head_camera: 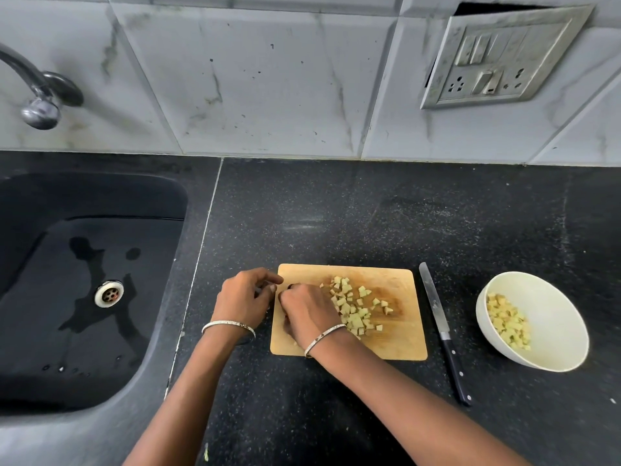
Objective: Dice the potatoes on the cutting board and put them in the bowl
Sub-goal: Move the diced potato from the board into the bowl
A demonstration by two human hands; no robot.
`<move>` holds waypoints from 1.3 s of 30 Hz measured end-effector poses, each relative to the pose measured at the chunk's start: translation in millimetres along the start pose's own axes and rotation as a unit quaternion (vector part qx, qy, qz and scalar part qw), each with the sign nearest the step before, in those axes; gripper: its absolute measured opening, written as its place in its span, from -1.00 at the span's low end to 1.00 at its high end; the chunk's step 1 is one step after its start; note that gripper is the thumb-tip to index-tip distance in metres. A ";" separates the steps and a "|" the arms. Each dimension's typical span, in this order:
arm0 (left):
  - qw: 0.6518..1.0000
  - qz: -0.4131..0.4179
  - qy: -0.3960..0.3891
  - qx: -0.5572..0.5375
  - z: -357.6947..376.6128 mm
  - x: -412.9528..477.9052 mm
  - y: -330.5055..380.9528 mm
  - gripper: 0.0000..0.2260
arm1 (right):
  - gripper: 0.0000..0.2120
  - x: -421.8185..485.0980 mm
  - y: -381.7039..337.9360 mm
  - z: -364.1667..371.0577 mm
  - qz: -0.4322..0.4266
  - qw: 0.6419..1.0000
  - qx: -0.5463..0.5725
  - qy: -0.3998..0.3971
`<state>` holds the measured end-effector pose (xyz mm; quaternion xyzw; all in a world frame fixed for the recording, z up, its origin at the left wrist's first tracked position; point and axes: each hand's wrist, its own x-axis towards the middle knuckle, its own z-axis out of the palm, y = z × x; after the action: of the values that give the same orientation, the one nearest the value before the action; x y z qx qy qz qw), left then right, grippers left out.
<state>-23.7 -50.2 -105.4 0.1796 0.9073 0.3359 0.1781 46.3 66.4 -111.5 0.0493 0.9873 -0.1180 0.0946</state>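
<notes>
Soft, even overhead light; shadows are faint. Dull sheen lies on the wet sink [100, 193] and the counter [304, 227]. Wide-angle distortion bends the tiles [268, 79] and socket plate [497, 62] near the edges. Focus is sharp throughout.

We note a wall [255, 85] of pale grey marble-look tiles, spotted and streaked with grime, meeting a black speckled stone counter [369, 213]. Set into it at left is a dark sink [100, 193], wet in patches around a metal drain [109, 293]. A chrome tap [37, 92] curves in above. High right, a dusty switch-and-socket plate [500, 58] sits askew, with a dark gap behind its top edge. Light even.
</notes>
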 end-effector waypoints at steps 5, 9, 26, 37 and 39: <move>1.000 -0.014 0.021 -0.015 -1.5 -0.8 -1.0 -0.80 | -0.75 2.9 -5.6 7.6 0.014 1.000 -0.001 0.020; 0.998 -0.032 0.041 -0.036 -3.9 -1.6 -5.9 -0.79 | -0.79 4.2 -2.3 7.5 0.005 0.999 0.036 0.032; 0.973 0.041 -0.071 0.218 20.4 -9.6 13.9 -0.87 | -0.84 -48.1 86.8 -28.4 0.155 0.942 0.282 0.094; 0.888 0.100 -0.052 0.445 34.4 -11.0 35.3 -0.90 | -0.88 -31.6 106.5 -18.3 0.129 0.965 0.194 0.123; 0.879 0.109 -0.050 0.461 33.5 -10.5 35.1 -0.89 | -0.83 -25.3 98.5 -15.4 0.093 0.979 0.151 0.100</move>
<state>7.5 -11.7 -103.4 0.3557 0.9241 -0.1125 0.0829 80.1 163.6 -113.8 0.1666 0.9535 -0.2511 -0.0030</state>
